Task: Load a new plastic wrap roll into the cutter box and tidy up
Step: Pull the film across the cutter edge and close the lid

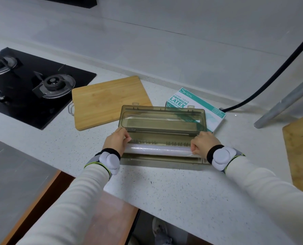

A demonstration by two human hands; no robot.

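Note:
A smoky translucent cutter box (162, 160) lies on the white counter with its lid (162, 119) standing open at the back. A white plastic wrap roll (158, 150) lies lengthwise in the box's trough. My left hand (117, 139) grips the roll's left end. At the right end my right hand (202, 145) is closed on the roll, and a bit of loose film shows by its fingers. Both hands hide the ends of the roll.
A bamboo cutting board (106, 101) lies behind the box on the left. A green and white latex glove box (196, 105) sits behind on the right. A black gas hob (32, 84) is far left. Another wooden board (300, 152) is at the right edge, a black hose (271, 80) behind.

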